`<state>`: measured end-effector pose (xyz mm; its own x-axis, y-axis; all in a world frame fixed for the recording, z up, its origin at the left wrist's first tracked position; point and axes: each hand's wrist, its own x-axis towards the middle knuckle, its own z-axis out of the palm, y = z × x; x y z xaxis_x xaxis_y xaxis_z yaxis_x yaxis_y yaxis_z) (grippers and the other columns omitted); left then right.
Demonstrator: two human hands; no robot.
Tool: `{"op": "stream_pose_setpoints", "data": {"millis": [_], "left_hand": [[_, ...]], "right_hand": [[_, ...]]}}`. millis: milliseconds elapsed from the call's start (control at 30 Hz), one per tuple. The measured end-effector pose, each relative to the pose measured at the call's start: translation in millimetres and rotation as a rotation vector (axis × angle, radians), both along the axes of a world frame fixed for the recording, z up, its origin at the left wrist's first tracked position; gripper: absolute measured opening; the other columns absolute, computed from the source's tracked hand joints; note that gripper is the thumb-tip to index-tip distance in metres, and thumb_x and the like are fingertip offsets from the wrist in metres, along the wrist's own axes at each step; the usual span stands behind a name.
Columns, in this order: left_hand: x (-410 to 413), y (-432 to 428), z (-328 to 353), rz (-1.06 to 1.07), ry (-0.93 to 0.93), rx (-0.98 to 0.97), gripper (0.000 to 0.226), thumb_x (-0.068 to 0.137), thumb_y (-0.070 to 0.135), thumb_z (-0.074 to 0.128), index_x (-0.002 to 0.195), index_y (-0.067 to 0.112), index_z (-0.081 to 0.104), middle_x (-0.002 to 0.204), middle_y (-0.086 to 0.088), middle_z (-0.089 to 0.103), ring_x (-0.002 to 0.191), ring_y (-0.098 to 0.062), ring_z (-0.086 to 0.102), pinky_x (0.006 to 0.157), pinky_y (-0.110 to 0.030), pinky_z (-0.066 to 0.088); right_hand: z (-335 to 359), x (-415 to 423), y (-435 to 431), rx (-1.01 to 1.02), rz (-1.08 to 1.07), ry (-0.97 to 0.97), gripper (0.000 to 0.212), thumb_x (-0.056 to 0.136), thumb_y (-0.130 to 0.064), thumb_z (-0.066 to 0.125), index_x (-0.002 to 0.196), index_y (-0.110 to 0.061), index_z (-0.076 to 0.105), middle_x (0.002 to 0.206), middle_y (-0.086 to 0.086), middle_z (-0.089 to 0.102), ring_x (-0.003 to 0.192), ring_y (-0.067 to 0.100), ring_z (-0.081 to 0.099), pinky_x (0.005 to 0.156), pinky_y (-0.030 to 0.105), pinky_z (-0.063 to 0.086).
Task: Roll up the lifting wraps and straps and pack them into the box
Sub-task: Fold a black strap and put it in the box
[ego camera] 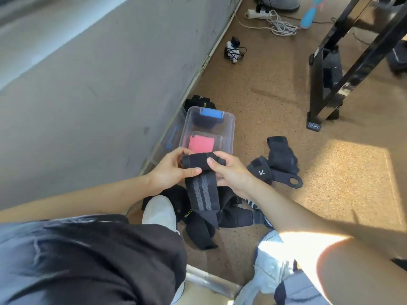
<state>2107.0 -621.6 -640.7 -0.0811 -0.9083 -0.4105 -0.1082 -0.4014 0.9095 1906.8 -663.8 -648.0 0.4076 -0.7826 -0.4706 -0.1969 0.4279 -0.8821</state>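
Wrap of black elastic with grey stripes (198, 162), half rolled, is gripped at both ends by left hand (171, 171) and right hand (233, 175) above the clear plastic box (231, 130). The hanging tail (203, 194) should be kept taut and square.

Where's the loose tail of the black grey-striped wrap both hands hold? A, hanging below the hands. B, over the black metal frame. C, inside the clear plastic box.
A: the black grey-striped fabric wrap hangs down from the roll the left hand and right hand grip.
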Motion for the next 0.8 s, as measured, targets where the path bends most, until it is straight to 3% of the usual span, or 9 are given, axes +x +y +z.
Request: {"op": "stream_pose_setpoints", "data": {"millis": [67,167,233,400,533,600,700,800], "left_hand": [[7.6,-1.8,-1.8,0.030,0.022,0.031,0.040,0.088,0.017,0.080,0.120,0.009,0.058,0.115,-0.011,0.073,0.106,-0.028,0.073,0.090,-0.048,0.061],[12.8,0.7,-4.2,0.029,0.059,0.105,0.040,0.095,0.036,0.069,0.125,0.010,0.061,0.117,-0.010,0.073,0.106,-0.024,0.073,0.091,-0.038,0.061],[14.5,2.0,-7.4,0.023,0.089,0.118,0.041,0.097,0.039,0.065,0.127,0.011,0.061,0.120,-0.011,0.073,0.107,-0.023,0.073,0.093,-0.039,0.061],[21.9,-1.1,-4.8,0.045,0.097,0.097,0.039,0.095,0.022,0.071,0.126,0.004,0.058,0.120,-0.016,0.071,0.103,-0.029,0.075,0.087,-0.045,0.063],[22.9,-1.1,-2.4,0.032,0.096,0.021,0.041,0.089,0.007,0.076,0.123,-0.001,0.056,0.125,-0.020,0.066,0.108,-0.035,0.071,0.087,-0.051,0.062],[21.0,-0.4,-1.8,0.023,0.075,-0.030,0.041,0.086,0.004,0.079,0.120,0.001,0.056,0.125,-0.019,0.066,0.109,-0.035,0.070,0.084,-0.049,0.063],[17.0,-1.0,-2.4,-0.002,0.008,-0.080,0.044,0.081,0.005,0.084,0.116,0.006,0.057,0.122,-0.015,0.068,0.108,-0.031,0.071,0.082,-0.044,0.064],[10.2,-5.4,2.0,-0.025,0.026,-0.072,0.045,0.083,0.009,0.083,0.121,0.009,0.058,0.121,-0.009,0.068,0.097,-0.014,0.072,0.069,-0.025,0.059]], "right_hand": [[-4.4,6.1,-6.0,0.000,0.015,-0.030,0.030,0.099,-0.021,0.068,0.128,-0.017,0.064,0.123,0.014,0.071,0.104,0.033,0.074,0.086,0.051,0.061],[-5.7,13.2,-12.4,-0.036,0.076,-0.032,0.029,0.096,-0.012,0.070,0.123,-0.021,0.067,0.117,0.008,0.073,0.104,0.028,0.074,0.081,0.043,0.062],[-7.9,15.5,-14.4,-0.047,0.085,-0.048,0.029,0.095,-0.007,0.070,0.120,-0.021,0.069,0.115,0.011,0.073,0.105,0.028,0.073,0.083,0.042,0.062],[-13.5,15.3,-15.0,-0.086,0.087,-0.067,0.039,0.091,-0.003,0.073,0.123,-0.024,0.068,0.121,0.011,0.070,0.110,0.034,0.070,0.093,0.050,0.059],[-3.6,12.8,-13.5,-0.040,0.124,-0.048,0.032,0.097,-0.023,0.068,0.129,-0.026,0.064,0.122,0.005,0.072,0.110,0.028,0.072,0.093,0.050,0.059],[0.3,11.7,-11.9,-0.039,0.124,-0.019,0.031,0.099,-0.032,0.064,0.129,-0.024,0.064,0.123,0.007,0.072,0.108,0.027,0.073,0.094,0.054,0.058],[2.5,6.8,-10.7,-0.085,0.102,-0.015,0.031,0.097,-0.024,0.069,0.127,-0.019,0.065,0.120,0.012,0.073,0.106,0.033,0.073,0.092,0.061,0.057],[2.9,-3.8,-10.8,-0.094,0.084,-0.046,0.033,0.095,-0.015,0.071,0.127,-0.016,0.066,0.122,0.016,0.071,0.110,0.033,0.071,0.094,0.059,0.057]]}}
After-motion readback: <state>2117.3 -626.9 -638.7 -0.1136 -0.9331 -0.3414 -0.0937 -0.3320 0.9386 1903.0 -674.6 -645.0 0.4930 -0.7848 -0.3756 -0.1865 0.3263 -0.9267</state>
